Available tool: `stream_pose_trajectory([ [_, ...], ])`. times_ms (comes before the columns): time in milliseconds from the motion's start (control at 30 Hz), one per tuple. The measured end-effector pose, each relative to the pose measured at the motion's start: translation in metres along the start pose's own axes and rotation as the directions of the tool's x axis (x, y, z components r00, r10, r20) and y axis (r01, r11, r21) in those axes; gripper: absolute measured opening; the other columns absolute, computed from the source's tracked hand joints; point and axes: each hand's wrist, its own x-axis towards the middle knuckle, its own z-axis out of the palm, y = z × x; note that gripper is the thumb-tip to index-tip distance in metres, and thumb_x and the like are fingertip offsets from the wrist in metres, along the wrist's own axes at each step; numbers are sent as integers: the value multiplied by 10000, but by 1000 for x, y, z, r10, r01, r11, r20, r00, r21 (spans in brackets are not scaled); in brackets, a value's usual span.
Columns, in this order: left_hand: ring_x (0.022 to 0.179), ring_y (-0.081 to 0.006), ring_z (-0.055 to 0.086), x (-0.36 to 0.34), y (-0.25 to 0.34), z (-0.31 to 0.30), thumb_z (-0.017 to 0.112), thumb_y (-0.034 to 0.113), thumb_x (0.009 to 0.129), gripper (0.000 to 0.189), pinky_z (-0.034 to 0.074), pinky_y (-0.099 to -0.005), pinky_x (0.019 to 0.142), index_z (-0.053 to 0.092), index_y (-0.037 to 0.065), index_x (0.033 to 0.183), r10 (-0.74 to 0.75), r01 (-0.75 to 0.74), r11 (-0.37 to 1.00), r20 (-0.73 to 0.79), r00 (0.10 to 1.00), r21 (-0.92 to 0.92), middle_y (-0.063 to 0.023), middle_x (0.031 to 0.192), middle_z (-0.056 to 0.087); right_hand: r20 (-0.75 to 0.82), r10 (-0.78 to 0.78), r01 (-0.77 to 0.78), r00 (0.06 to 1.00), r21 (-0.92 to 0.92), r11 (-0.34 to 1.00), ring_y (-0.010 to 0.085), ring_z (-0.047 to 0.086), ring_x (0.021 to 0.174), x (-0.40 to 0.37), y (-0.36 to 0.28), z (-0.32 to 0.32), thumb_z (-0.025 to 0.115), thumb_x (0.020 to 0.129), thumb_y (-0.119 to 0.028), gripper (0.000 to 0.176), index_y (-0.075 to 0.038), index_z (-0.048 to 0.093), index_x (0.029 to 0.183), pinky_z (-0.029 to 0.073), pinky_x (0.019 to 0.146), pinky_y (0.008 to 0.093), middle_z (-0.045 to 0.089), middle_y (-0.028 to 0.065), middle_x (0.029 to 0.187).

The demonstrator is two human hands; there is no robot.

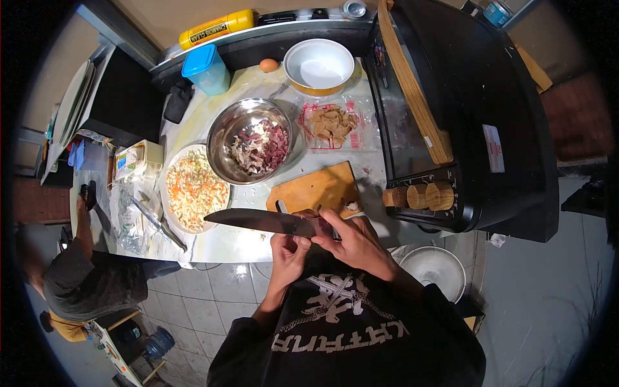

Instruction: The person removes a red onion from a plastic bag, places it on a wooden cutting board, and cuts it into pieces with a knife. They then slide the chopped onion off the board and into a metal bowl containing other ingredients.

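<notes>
Head camera, looking straight down: both hands meet on a chef's knife (261,221), held level just off the near edge of the counter (225,242). The right hand (353,242) is wrapped tight round the handle end. The left hand (288,250) pinches the heel of the blade from below, fingertips pressed together on the steel. A small reddish scrap (316,215) sits at the grip, but I cannot tell what it is.

Just beyond the grip lies the wooden cutting board (316,187), nearly bare with one pale bit at its right corner. Further out and to the blade side, the steel bowl (227,132) already holds chopped meat. Right off the knife tip is a plate (171,169) heaped with shredded vegetables. So the chopping looks largely done, by my reading. Untouched, well beyond the grip, are a whole egg (269,64), a clear bag of crackers (330,124) and an empty white bowl (319,64). A black toaster oven (464,116) stands off the handle side. A second person (87,284) sits far out past the tip.

On writing, the yellow bottle (216,29) at the back reads "CHAMOIS CLEAN". The shirt (342,335) carries white lettering, upside down and not clear enough to read. The bag's red print and the oven's sticker are too small.
</notes>
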Motion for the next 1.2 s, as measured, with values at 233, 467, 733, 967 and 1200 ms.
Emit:
stream_pose_trajectory([
  [233,853,-102,573,-1,12,13,655,188,918,327,457,-223,740,521,-10,1141,-35,41,994,58,998,-98,-37,970,604,81,78,-77,994,-25,997,401,595,708,3,6,-2,642,901,-308,320,-55,542,1069,442,574,432,605,171,775],
  [467,1019,-164,565,4,-1,-3,633,230,930,442,444,-293,890,482,-29,1254,-81,84,966,22,996,-243,-95,1162,574,174,177,-192,969,72,979,387,593,615,-6,7,2,618,913,-332,561,4,435,1323,457,559,378,587,204,734],
  [733,877,-184,611,8,-9,-12,708,247,865,586,479,-302,814,389,-11,1284,-87,96,985,72,994,-145,-115,1065,578,102,28,-29,994,13,1000,412,638,693,-7,9,6,599,914,-404,711,-4,319,1430,492,593,407,625,261,1010],
  [967,883,-180,605,10,-4,-11,716,240,858,587,471,-286,804,391,10,1290,-120,136,980,110,987,-149,-99,1036,584,186,155,-156,970,-12,988,417,644,745,-7,3,-2,628,902,-367,713,1,318,1429,507,622,404,604,259,1111],
  [1200,918,-180,597,14,0,-8,700,226,869,538,474,-290,817,407,15,1268,-99,115,979,102,990,-165,-91,1062,573,133,93,-97,987,23,995,424,640,813,-4,3,0,643,894,-342,704,7,330,1419,510,635,394,610,258,1101],
])
